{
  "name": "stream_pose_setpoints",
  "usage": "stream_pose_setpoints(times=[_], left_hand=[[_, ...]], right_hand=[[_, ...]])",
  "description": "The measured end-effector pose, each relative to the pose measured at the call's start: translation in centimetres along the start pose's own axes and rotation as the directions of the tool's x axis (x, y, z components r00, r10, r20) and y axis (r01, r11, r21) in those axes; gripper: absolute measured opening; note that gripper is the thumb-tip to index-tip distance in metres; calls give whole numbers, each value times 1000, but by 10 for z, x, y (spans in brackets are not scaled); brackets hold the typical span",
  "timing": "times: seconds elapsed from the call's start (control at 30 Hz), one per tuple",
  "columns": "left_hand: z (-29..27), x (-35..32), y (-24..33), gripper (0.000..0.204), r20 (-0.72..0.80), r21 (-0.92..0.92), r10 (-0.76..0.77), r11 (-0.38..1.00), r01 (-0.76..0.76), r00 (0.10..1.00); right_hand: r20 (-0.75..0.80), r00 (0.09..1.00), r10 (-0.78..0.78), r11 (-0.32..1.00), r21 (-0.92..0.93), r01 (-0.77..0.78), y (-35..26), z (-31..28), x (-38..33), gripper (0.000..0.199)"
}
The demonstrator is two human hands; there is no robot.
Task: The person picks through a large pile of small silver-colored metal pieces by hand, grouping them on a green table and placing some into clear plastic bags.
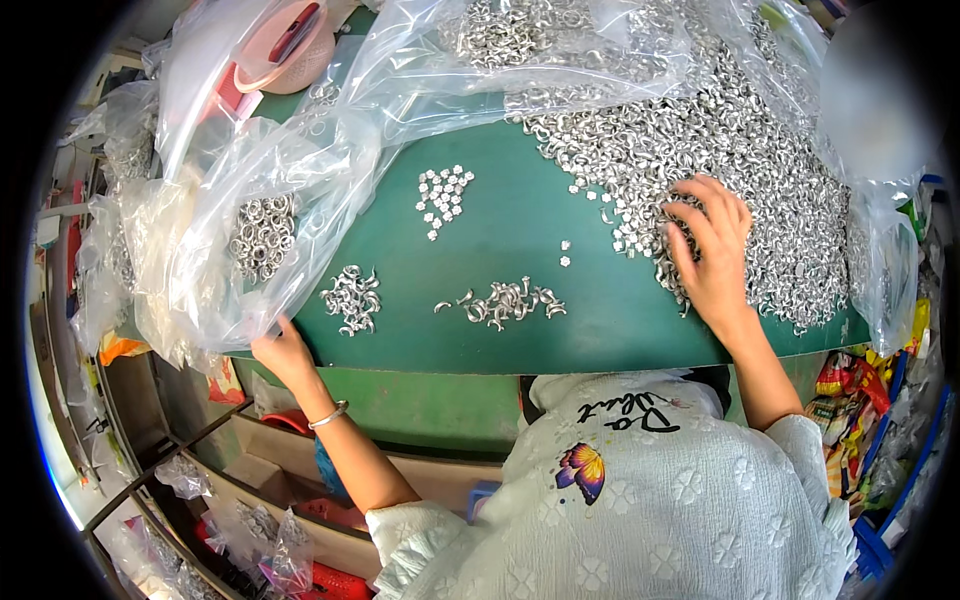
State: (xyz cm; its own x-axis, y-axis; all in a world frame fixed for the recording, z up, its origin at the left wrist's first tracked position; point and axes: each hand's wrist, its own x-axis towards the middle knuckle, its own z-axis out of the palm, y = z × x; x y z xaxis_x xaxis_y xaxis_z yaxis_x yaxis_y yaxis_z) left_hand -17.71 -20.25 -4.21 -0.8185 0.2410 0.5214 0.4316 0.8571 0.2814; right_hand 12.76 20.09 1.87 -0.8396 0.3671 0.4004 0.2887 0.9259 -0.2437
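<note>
My right hand [708,243] lies flat, fingers spread, on the near edge of a large heap of small silver metal pieces [720,150] on the green table [520,330]. My left hand [280,350] pinches the lower edge of a clear plastic bag [240,240] holding silver rings, at the table's left front corner. A bracelet sits on that wrist. Between the hands lie small sorted groups: curved hooks [352,298], another cluster of hooks [508,300], and tiny flower-shaped pieces [444,195].
More clear bags of metal parts [520,40] cover the back of the table. A pink bowl [288,45] sits at the back left. Shelves with bagged parts [240,520] stand below left; colourful packets [850,390] lie at the right.
</note>
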Motion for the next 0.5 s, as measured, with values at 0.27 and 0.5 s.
stream_pose_setpoints(times=[0.27,0.5], left_hand=[[-16,-31,84,16,-243,-126,-95,990,65,965],[-31,-79,264,31,359,-657,623,698,-286,695]], right_hand=[[208,975,84,980,-194,-43,-14,15,-6,51],[305,952,-5,995,-91,35,-17,5,-30,52]])
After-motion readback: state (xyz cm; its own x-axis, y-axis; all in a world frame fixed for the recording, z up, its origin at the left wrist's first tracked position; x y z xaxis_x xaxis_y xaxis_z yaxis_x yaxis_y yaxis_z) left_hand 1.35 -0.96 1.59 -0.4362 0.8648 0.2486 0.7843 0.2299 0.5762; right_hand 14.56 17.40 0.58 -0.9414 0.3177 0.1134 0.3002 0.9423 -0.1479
